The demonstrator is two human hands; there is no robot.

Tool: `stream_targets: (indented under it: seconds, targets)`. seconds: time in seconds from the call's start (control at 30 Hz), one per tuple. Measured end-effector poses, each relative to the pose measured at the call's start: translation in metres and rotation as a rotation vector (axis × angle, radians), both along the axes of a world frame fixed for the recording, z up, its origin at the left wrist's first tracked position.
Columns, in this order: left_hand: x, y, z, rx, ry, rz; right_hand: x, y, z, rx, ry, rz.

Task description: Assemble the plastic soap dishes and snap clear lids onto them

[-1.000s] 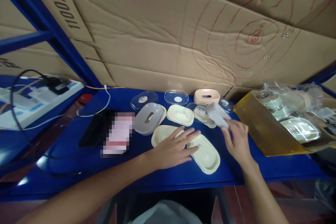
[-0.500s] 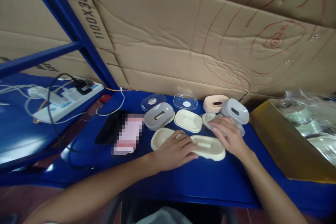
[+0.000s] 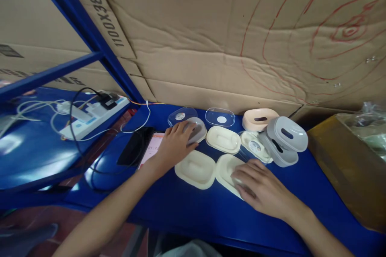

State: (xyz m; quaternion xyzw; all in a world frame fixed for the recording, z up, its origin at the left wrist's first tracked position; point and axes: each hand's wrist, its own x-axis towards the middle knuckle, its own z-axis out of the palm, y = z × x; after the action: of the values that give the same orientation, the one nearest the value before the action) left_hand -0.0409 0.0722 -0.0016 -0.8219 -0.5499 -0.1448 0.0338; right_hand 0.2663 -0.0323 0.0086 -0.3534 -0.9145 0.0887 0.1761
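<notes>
My left hand [image 3: 177, 143] lies with fingers spread over a grey oval dish [image 3: 197, 130] that has a slot. Below it sits a cream tray [image 3: 195, 169]. Over a second cream tray [image 3: 224, 171], my right hand [image 3: 256, 184] is curled, with something partly hidden beneath its fingers. Another cream piece [image 3: 223, 139] rests between the hands, farther back. To its right, a clear lid with a round label lies on a cream piece [image 3: 255, 146]. Two grey slotted dishes [image 3: 291, 133] overlap beside a peach one [image 3: 256, 121].
Clear lids [image 3: 220, 117] lie along the cardboard wall [image 3: 187, 44]. A lit phone [image 3: 152, 148] and a black device [image 3: 132, 150] are at left, near a power strip [image 3: 96, 118] with cables. A brown box [image 3: 340, 168] stands at right.
My left hand has moved from the cream trays to the grey dish. My right hand has come down over the right cream tray. The two trays now sit slightly apart, and the view has shifted.
</notes>
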Motion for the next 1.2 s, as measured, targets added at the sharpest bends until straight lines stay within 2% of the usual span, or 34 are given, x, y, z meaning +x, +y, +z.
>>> stream_targets:
  seconds: [0.1,0.23,0.3,0.4,0.5,0.53,0.6,0.67,0.7,0.77,0.87,1.03,1.1,1.2]
  targets:
    - [-0.003,0.008,-0.001,-0.018,-0.1,-0.035,0.002,0.002,0.0,0.033,-0.044,-0.026]
    - [-0.002,0.015,-0.005,0.073,-0.241,-0.13,0.002,0.004,-0.006,0.066,-0.078,-0.017]
    - [-0.003,0.02,-0.008,0.115,-0.258,-0.118,0.002,0.003,-0.008,0.053,-0.092,-0.012]
    - [-0.004,0.024,-0.01,0.124,-0.219,-0.03,0.002,0.002,-0.01,0.017,-0.098,-0.023]
    - [-0.003,0.018,-0.003,0.091,-0.184,-0.022,0.001,0.0,-0.011,-0.005,-0.1,-0.047]
    - [-0.003,0.013,0.001,0.064,-0.185,-0.076,0.001,0.0,-0.011,-0.009,-0.105,-0.054]
    - [-0.005,0.002,0.012,-0.06,-0.183,-0.283,0.001,-0.001,-0.01,-0.023,-0.119,-0.059]
    - [-0.008,-0.01,0.021,-0.263,-0.148,-0.518,0.001,-0.002,-0.007,-0.056,-0.139,-0.056]
    - [-0.009,-0.015,0.024,-0.347,-0.12,-0.582,0.002,-0.003,-0.005,-0.082,-0.15,-0.053]
    - [-0.01,-0.023,0.024,-0.436,-0.058,-0.621,0.005,-0.004,-0.001,-0.12,-0.163,-0.046]
    - [0.0,-0.031,0.015,-0.415,0.021,-0.65,0.009,-0.005,0.004,-0.058,-0.142,-0.067]
    - [0.025,-0.044,0.003,-0.265,0.059,-0.732,0.019,0.005,0.004,0.152,-0.129,-0.301]
    - [0.026,-0.046,0.003,-0.256,0.022,-0.743,0.026,0.011,-0.001,0.156,-0.167,-0.374]
    - [0.02,-0.044,0.003,-0.275,-0.037,-0.725,0.035,0.017,-0.007,0.12,-0.201,-0.401]
